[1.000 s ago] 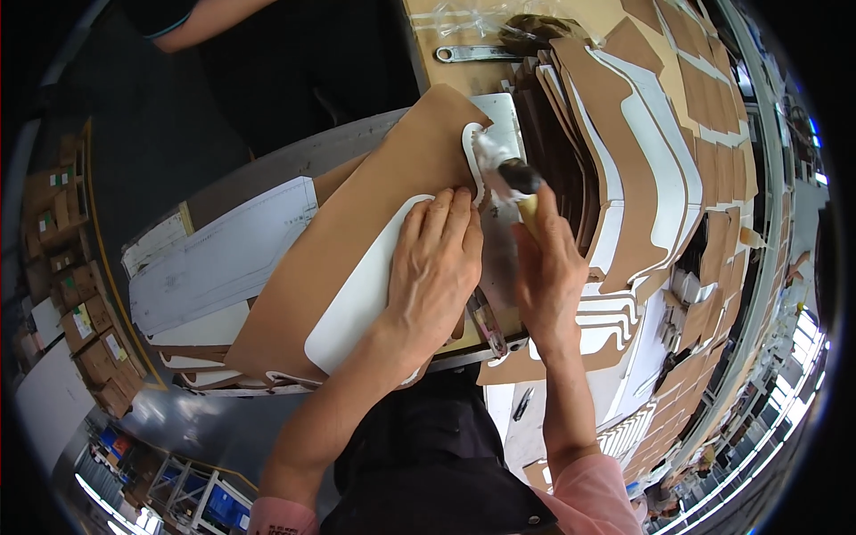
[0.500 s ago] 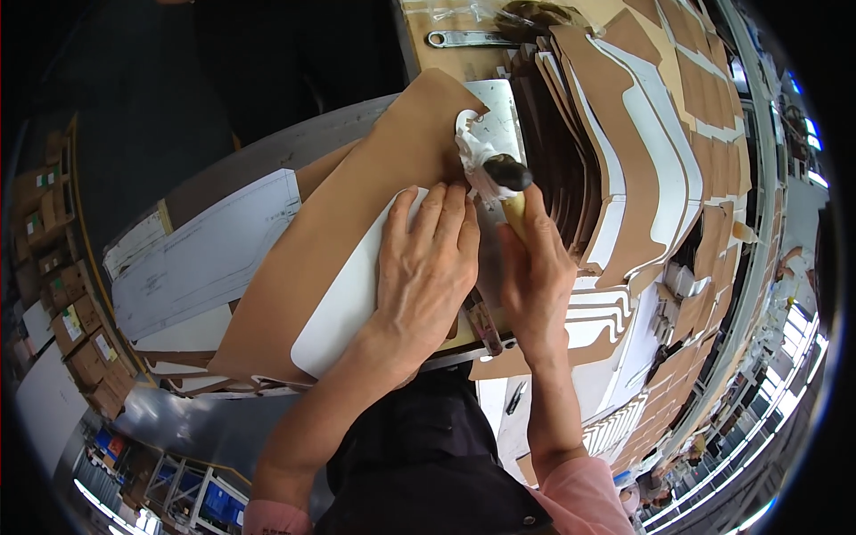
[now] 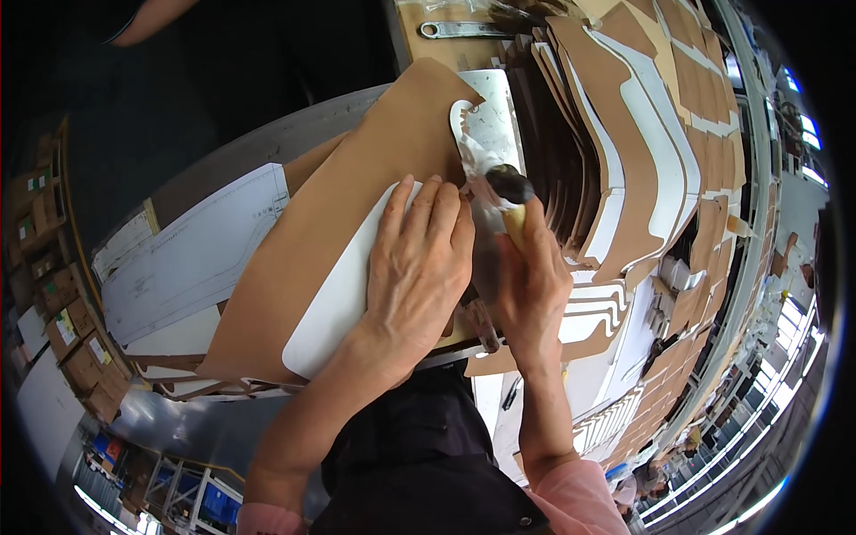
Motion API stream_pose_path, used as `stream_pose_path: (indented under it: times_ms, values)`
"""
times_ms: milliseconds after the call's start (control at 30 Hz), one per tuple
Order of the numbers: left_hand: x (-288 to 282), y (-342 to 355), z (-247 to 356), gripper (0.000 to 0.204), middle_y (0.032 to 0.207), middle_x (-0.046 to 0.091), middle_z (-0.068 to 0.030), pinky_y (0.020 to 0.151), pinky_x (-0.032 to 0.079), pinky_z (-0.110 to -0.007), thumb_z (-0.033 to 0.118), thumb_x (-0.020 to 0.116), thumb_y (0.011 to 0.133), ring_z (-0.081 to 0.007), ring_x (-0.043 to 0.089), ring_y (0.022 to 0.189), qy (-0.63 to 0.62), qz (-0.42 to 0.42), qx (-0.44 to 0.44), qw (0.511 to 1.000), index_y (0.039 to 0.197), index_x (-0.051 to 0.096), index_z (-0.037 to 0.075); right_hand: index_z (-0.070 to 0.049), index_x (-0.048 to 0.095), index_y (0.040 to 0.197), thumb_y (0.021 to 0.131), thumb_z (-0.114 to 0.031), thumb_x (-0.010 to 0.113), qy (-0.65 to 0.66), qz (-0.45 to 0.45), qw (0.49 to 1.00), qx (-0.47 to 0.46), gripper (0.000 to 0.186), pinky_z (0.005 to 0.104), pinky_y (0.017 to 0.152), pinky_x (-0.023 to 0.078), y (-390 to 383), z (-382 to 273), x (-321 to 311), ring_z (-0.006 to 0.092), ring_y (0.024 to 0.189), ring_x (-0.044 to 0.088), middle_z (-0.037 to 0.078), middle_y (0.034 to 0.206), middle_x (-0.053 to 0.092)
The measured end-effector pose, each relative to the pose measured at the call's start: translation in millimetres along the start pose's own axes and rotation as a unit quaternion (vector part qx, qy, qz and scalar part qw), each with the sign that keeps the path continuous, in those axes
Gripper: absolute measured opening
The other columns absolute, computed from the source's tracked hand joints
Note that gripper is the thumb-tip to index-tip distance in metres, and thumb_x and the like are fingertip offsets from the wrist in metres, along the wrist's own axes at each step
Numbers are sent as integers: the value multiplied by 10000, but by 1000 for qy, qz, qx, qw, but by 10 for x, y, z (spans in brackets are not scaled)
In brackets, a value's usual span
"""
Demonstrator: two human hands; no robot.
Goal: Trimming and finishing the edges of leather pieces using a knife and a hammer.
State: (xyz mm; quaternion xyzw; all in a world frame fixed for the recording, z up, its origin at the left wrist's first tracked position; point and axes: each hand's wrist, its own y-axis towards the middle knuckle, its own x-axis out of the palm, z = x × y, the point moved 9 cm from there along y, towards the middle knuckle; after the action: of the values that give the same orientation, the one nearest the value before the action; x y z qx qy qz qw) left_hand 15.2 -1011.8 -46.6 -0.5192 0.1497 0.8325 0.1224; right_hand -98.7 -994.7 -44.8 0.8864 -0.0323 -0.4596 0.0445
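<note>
My left hand (image 3: 421, 245) lies flat with fingers stretched on a brown panel (image 3: 294, 259) that has a white lower part. The panel's far right end rests over a shiny metal plate (image 3: 501, 107). A white, notched strip (image 3: 460, 125) runs along the panel's curved edge there. My right hand (image 3: 533, 276) is closed round the pale wooden handle of what looks like a hammer (image 3: 510, 184) with a dark rounded head. This head is close to the white strip, just right of my left fingertips; whether it touches is blurred.
Stacked brown and white cut panels (image 3: 624, 134) stand to the right of the plate. A wrench (image 3: 464, 30) lies at the far edge. A paper pattern (image 3: 196, 250) with drawn lines is on the left. Part of another person's arm (image 3: 159, 16) shows at top left.
The view has shifted slightly, so the bench and panel appear a little further up and left. Another person's arm has come into view at top left. Both my hands keep their grip and place.
</note>
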Motion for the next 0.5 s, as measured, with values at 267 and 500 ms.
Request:
stream_pose_path:
  times_ms: [267,500]
  values:
    - [-55,-52,31,335,1173,616,-142,981,412,-437,35,616,792,-255,551,1142,23,3,8,1000,1106,649,-76,-64,504,1398,853,36,659,1,2,1000,-6,575,402,587,527,-50,-33,4,301,734,690,179,894,645]
    - [-60,-75,22,360,1196,611,-141,1024,397,-448,36,613,778,-252,545,1155,32,-16,13,999,1117,637,-82,-87,496,1407,860,24,648,30,21,999,-8,578,415,583,510,-63,-103,-57,311,681,660,147,859,628]
